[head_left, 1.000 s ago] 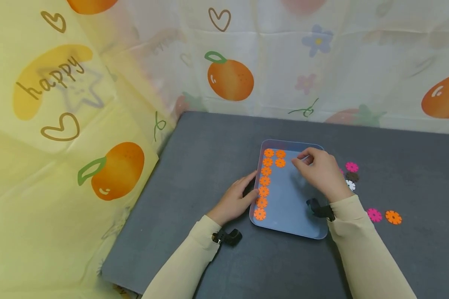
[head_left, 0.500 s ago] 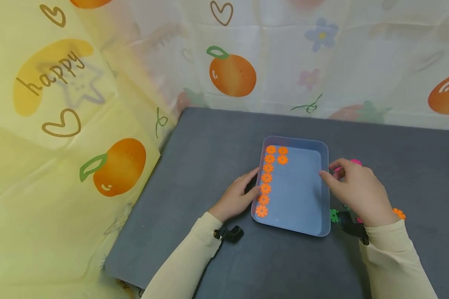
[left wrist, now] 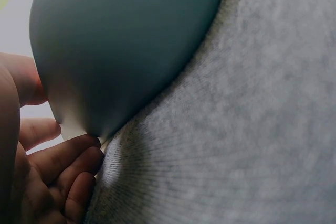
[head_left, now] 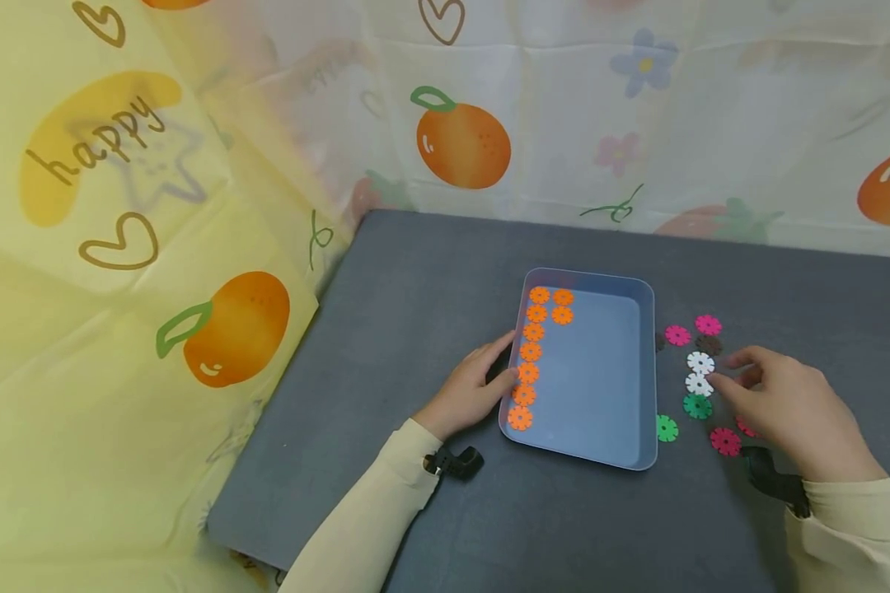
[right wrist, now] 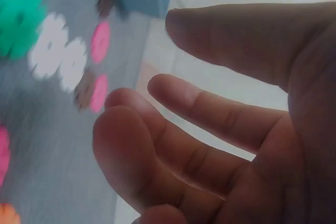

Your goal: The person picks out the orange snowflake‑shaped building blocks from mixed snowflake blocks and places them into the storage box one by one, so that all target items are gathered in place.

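Note:
A blue rectangular tray [head_left: 608,387] holds orange snowflake building discs [head_left: 530,352], lined up in a column along its left side with a short second column at the top. My left hand [head_left: 466,391] holds the tray's left wall, thumb over the rim and fingers against the outside. In the left wrist view, the bent fingers [left wrist: 65,158] meet the tray wall [left wrist: 126,40]. To the right of the tray, my right hand [head_left: 801,403] hovers with thumb and fingers apart and nothing between them. Its fingertips are right beside two white snowflake discs [head_left: 700,373].
Around the white discs lie pink discs [head_left: 708,325], a brown disc [head_left: 709,345], green discs [head_left: 667,428] and a dark pink disc [head_left: 725,441] on the grey table [head_left: 415,272]. An orange disc [right wrist: 8,216] shows in the right wrist view. A printed curtain [head_left: 549,132] hangs behind.
My right hand has moved right, from over the tray to beside the loose discs, uncovering several of them. The left hand stays at the tray's left wall.

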Motion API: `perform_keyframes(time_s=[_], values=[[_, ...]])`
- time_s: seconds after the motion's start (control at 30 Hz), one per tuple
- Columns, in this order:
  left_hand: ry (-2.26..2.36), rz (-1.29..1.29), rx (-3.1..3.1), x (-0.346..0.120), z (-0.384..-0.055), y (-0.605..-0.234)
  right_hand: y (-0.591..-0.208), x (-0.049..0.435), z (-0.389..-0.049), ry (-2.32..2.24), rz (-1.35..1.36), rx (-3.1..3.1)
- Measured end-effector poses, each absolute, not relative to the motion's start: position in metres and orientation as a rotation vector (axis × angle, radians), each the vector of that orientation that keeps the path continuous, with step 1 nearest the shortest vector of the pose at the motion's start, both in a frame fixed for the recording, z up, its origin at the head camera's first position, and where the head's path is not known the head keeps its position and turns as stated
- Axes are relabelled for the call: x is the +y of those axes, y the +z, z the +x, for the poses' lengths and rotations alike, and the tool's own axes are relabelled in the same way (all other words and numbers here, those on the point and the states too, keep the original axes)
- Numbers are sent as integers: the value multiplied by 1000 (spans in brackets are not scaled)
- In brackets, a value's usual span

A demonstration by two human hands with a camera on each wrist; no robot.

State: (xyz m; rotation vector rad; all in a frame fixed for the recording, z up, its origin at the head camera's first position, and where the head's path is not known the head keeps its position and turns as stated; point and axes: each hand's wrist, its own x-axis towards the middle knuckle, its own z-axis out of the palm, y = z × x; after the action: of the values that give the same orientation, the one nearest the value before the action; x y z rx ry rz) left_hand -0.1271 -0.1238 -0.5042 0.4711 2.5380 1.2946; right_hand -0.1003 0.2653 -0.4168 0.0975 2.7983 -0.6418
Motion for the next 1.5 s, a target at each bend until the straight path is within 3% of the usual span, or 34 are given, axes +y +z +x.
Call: perform_keyframes(time_s=[0.3, 0.57, 1.17, 1.5], values=[[1290, 507, 2551, -121, -129, -502, -433, 306, -89, -573, 273, 2832], [1294, 489, 2534, -121, -127, -501, -454, 331, -84, -516, 66, 2899], [1296, 466, 2543, -123, -126, -501, -467, 331, -82, -496, 96, 2830], [1305, 454, 2535, -123, -125, -500, -460, 332, -88, -548, -107, 2875]])
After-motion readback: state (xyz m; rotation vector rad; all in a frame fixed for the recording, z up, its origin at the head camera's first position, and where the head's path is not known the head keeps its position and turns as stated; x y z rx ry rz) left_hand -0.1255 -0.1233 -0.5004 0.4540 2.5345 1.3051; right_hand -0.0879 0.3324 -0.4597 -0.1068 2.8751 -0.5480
